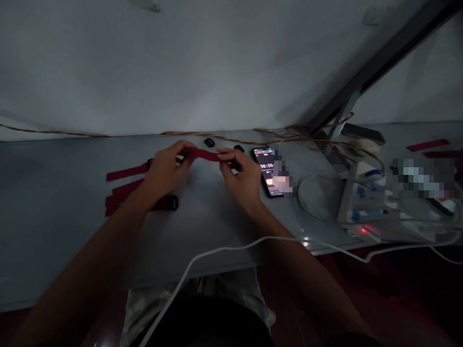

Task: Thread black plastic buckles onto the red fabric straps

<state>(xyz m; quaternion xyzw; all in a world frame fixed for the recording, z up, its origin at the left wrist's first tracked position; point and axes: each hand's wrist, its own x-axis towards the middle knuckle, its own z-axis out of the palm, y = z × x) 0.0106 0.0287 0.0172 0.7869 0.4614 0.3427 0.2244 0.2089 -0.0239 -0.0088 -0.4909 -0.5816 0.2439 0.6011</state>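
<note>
left hand (165, 168) | right hand (241, 179) | apart, each pinching red strap (207, 155) | forearms (112, 241) angled inward

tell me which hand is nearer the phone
Right. The right hand is just left of the phone; the left hand is farther left, at the far end of the red strip.

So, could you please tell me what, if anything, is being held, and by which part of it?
A flat red fabric strip: the left hand pinches it near one end, the right hand near the other.
</note>
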